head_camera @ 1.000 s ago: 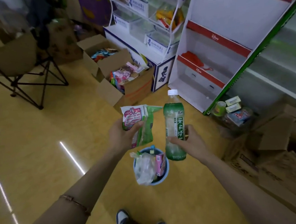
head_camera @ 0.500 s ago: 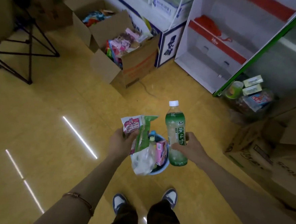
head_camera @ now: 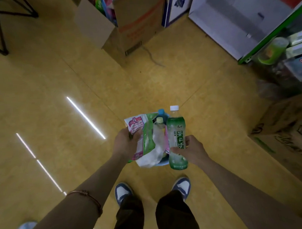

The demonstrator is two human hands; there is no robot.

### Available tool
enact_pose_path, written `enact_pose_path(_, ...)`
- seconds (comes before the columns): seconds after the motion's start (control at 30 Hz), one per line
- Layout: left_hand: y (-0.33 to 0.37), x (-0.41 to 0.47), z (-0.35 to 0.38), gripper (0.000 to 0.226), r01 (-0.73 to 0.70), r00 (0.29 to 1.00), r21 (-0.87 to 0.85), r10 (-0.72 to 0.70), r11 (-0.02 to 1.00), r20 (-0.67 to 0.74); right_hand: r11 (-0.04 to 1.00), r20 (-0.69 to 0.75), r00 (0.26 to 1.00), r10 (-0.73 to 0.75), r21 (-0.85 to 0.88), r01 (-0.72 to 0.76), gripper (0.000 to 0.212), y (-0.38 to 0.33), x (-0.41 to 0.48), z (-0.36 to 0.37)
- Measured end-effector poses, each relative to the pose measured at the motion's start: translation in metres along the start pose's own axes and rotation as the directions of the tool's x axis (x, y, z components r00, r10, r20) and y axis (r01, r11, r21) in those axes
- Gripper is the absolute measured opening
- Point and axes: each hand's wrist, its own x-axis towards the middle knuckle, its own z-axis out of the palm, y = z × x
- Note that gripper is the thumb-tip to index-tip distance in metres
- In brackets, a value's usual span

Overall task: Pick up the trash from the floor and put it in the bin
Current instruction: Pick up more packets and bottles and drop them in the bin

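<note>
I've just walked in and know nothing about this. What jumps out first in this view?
At the centre, two hands are held out above a small blue bin stuffed with rubbish. The right hand grips an upright green tea bottle, and the left hand grips crumpled pink and green snack wrappers. Below are blue-and-white shoes on the glossy yellow floor, and an open cardboard box of bright packets stands at the top.

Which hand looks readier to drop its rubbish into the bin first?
Left, probably. The left hand holds its snack wrappers directly over the blue bin, while the right hand holds the green bottle upright by the bin's right edge.
</note>
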Motion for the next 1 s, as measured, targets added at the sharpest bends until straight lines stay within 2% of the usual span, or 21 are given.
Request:
enact_pose_path(0.13,-0.023,0.022,0.018,0.026,0.014,1.0,0.107,-0.013,0.994,-0.01,1.0,-0.023,1.0,-0.006,-0.007,0.006,0.051,0.015,0.032,0.026)
enact_pose_path(0.3,-0.038,0.043,0.038,0.03,-0.005,1.0,0.096,0.006,0.995,-0.009,0.999,-0.078,0.996,-0.036,-0.01,0.036,0.065,0.024,0.061,0.059)
enact_pose_path(0.43,-0.058,0.058,0.049,0.033,-0.028,1.0,0.132,0.03,0.991,-0.011,0.996,-0.142,0.988,-0.068,-0.065,0.059,0.058,0.028,0.068,0.074)
enact_pose_path(0.63,-0.072,0.07,0.048,0.033,0.013,0.999,0.074,-0.01,0.997,-0.038,0.987,-0.134,0.988,-0.071,-0.154,0.05,0.061,0.021,0.079,0.087)
enact_pose_path(0.7,-0.071,0.069,0.046,0.028,0.006,0.999,0.017,-0.006,1.0,-0.032,0.979,-0.144,0.987,-0.066,-0.2,0.036,0.065,0.019,0.079,0.094)
enact_pose_path(0.8,-0.068,0.066,0.037,0.02,0.045,0.998,-0.214,-0.036,0.976,0.047,0.973,-0.145,0.988,-0.048,-0.232,0.013,0.065,0.018,0.076,0.1)
enact_pose_path(0.87,-0.066,0.069,0.025,0.018,0.08,0.997,-0.382,-0.073,0.921,0.033,0.975,-0.138,0.99,-0.038,-0.223,0.006,0.068,0.019,0.076,0.1)
enact_pose_path(0.93,-0.062,0.079,0.013,0.027,0.082,0.995,-0.521,-0.098,0.85,-0.003,0.979,-0.13,0.991,-0.036,-0.204,0.009,0.072,0.02,0.077,0.098)
enact_pose_path(1.0,-0.051,0.09,0.005,0.03,0.033,0.997,-0.544,-0.063,0.838,-0.037,0.98,-0.119,0.992,-0.028,-0.197,0.004,0.073,0.021,0.078,0.097)
